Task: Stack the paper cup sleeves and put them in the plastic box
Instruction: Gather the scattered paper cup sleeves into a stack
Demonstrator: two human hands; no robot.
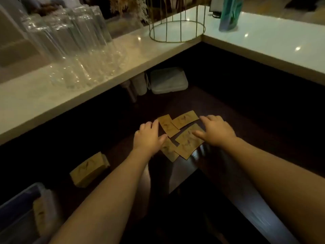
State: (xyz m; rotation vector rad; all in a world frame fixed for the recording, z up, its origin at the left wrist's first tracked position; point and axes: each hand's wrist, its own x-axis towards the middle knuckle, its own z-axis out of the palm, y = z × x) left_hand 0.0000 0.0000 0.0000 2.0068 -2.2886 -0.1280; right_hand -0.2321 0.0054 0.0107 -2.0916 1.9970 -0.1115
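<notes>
Several flat brown paper cup sleeves (179,132) lie scattered and overlapping on the dark wooden counter. My left hand (148,138) rests at their left edge, fingers spread and touching the sleeves. My right hand (216,132) lies flat on the right side of the sleeves, fingers apart. A neat stack of sleeves (88,169) sits to the lower left. The clear plastic box (19,208) is at the bottom left corner, with some sleeves (41,213) inside it.
A white raised countertop (123,55) wraps around the back and right. Clear plastic cups (73,50) stand on it at the left, a gold wire basket (175,27) at the corner, a teal bottle (228,14) beyond. A lidded plastic container (168,81) sits under the ledge.
</notes>
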